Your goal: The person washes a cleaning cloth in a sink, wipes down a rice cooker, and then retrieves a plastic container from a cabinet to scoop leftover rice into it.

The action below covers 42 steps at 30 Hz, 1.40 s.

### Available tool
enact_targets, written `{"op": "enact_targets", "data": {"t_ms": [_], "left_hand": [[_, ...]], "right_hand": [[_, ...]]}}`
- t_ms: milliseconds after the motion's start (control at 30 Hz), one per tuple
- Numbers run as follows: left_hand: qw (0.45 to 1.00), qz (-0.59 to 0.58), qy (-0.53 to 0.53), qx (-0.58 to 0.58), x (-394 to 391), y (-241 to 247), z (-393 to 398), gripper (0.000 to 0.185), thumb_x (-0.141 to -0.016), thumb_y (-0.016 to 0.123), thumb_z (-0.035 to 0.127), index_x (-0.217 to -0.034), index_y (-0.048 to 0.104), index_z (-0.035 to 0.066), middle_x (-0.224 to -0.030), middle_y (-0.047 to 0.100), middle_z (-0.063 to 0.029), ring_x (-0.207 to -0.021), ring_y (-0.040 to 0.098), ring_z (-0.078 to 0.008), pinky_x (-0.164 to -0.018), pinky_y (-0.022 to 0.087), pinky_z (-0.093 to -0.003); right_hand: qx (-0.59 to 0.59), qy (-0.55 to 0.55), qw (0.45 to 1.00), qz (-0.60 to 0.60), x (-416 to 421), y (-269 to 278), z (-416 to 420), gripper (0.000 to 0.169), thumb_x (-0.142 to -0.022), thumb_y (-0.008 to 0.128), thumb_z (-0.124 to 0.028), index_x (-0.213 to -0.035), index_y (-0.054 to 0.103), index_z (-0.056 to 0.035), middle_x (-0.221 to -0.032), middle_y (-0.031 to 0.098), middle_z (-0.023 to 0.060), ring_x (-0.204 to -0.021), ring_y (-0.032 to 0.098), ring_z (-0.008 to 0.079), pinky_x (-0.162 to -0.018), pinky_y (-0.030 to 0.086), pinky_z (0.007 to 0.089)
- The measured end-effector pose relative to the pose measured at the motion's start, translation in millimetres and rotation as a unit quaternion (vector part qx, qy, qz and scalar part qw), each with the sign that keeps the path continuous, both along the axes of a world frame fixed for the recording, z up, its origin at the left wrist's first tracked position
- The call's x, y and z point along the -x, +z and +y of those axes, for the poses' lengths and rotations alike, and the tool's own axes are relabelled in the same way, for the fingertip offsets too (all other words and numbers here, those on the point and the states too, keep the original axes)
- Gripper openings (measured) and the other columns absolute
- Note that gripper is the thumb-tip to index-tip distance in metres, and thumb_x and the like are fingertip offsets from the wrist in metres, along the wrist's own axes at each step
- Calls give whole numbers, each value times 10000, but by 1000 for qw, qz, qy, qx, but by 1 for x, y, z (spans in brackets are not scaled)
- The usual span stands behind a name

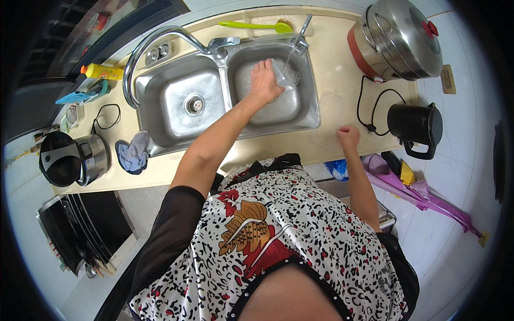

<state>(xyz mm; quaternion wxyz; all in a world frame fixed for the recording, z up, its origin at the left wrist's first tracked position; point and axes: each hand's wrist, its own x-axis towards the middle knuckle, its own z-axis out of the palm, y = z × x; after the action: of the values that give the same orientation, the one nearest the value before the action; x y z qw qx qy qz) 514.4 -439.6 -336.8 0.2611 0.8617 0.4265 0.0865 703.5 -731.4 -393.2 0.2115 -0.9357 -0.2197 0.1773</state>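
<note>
My left hand (pixel 266 81) is over the right basin of a double stainless steel sink (pixel 273 116), gripping a clear plastic item (pixel 282 72) whose exact kind I cannot tell. A thin stream of water runs from a slim tap (pixel 304 30) at the basin's back right corner, beside the clear item. On the counter to the right of the sink rests my right hand (pixel 348 136), with its fingers curled in and nothing visible in them. A large curved chrome faucet (pixel 138 46) arches over the left basin, where a drain strainer (pixel 195 104) shows.
Behind the sink lies a green dish brush (pixel 257 26). A steel steamer pot (pixel 395 44) and a black kettle (pixel 413 126) stand right, with a black cord between. A yellow bottle (pixel 102 72), a grey-blue cloth (pixel 134 152) and a steel-and-black appliance (pixel 74 158) are left.
</note>
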Motion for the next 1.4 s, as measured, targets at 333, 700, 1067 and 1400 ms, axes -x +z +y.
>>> {"op": "enact_targets", "data": {"t_ms": [333, 700, 1067, 1400], "left_hand": [[888, -20, 160, 431, 7, -22, 46, 878, -587, 709, 600, -1112, 549, -85, -1087, 579, -227, -839, 603, -319, -689, 508, -363], [729, -138, 254, 620, 120, 11, 41, 806, -657, 681, 606, -1205, 502, 43, -1114, 547, -153, -907, 558, -243, -724, 472, -352], [686, -284, 311, 593, 236, 14, 27, 506, -752, 695, 438, -1090, 539, 96, -981, 608, -79, -909, 582, -216, -685, 444, -344], [696, -308, 298, 576, 241, 23, 12, 530, -728, 699, 463, -1079, 573, 86, -1017, 610, -74, -939, 561, -206, -759, 423, -322]], "right_hand": [[38, -14, 998, 40, -10, -25, -18, 145, -652, 650, -96, -782, 683, -41, -673, 658, 83, -608, 622, 165, -595, 491, 287], [-241, 21, 970, -18, -4, 22, 32, 177, -738, 591, -11, -913, 615, 4, -764, 635, 147, -699, 617, 226, -675, 484, 313], [-264, 29, 939, 217, 41, -6, 177, 210, -741, 522, 138, -907, 582, 25, -748, 612, 87, -646, 601, 148, -545, 495, 251], [-266, 66, 944, 181, 50, -80, 202, 77, -788, 564, 39, -848, 602, 9, -699, 621, 79, -618, 606, 142, -559, 512, 276]]}}
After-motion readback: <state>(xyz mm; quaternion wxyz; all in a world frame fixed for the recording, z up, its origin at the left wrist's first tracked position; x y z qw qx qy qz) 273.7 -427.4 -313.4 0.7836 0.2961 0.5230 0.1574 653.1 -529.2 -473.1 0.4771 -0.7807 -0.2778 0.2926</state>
